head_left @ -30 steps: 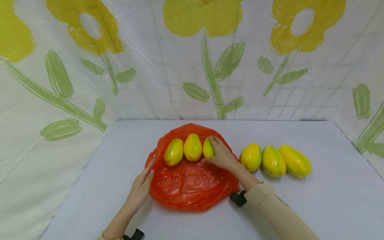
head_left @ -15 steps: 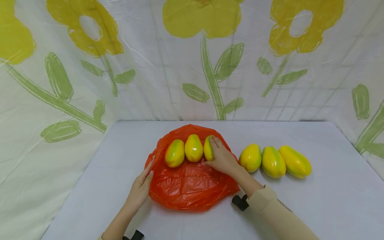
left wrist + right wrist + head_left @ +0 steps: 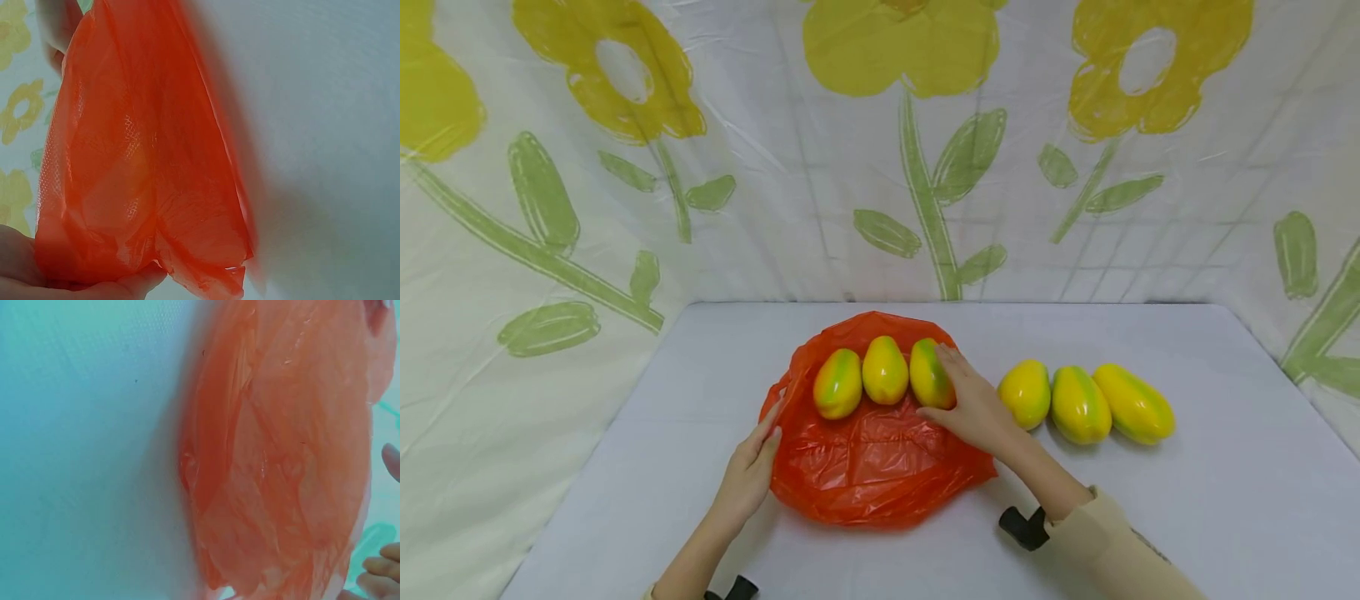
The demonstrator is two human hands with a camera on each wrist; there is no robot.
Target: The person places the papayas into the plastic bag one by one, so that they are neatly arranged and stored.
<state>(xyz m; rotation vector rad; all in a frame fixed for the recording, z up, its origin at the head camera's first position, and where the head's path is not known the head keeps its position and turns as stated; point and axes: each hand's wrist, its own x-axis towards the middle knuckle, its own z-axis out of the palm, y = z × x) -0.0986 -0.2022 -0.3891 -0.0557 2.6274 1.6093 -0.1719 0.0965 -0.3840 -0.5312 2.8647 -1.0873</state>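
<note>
A red plastic bag lies on the table with its mouth spread wide. Inside it, toward the far side, three glossy yellow-green papayas sit in a row: a left papaya, a middle papaya and a right papaya. My left hand holds the bag's left rim between thumb and fingers; the red bag fills much of the left wrist view. Beside the right papaya is my right hand, fingers extended and thumb apart. In the right wrist view, fingertips show past the bag.
Three more papayas lie close together on the white table, right of the bag. A white curtain printed with yellow flowers hangs behind the table. Black wrist cameras show by the forearms.
My right hand has drawn back slightly to the right and toward me, uncovering more of the right papaya, which stays in the bag. The left hand keeps its place on the rim.
</note>
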